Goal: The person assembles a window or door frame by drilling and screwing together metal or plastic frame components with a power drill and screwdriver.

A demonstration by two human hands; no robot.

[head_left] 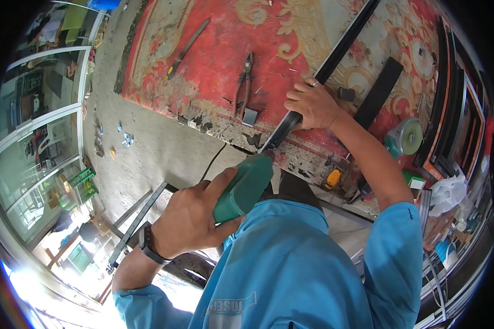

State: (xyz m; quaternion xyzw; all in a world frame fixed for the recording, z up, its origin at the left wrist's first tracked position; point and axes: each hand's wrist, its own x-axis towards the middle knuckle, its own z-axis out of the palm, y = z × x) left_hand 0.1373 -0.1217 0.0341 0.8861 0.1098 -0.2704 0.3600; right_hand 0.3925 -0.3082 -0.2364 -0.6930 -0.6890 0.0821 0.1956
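My left hand (195, 214), with a dark band on the wrist, is wrapped round the body of a green power drill (246, 189). The drill's nose meets the near end of a long black metal profile (343, 52); the exact contact point is too small to make out. My right hand (312, 104) is closed over this profile a little farther up, pressing it on the carpet-covered table (214, 71). Close to the right hand lie a small dark block (346, 94) and a flat black strip (380, 90). Pliers (244, 82) lie left of the profile, beside a small grey square piece (250, 117).
A long thin blade tool (189, 46) with a yellow-black handle lies at the table's far left. On the right are an angle grinder (405, 137), a yellow tape measure (333, 178) and stacked dark frames (450, 109). Glass-fronted cabinets (44, 104) stand at the left.
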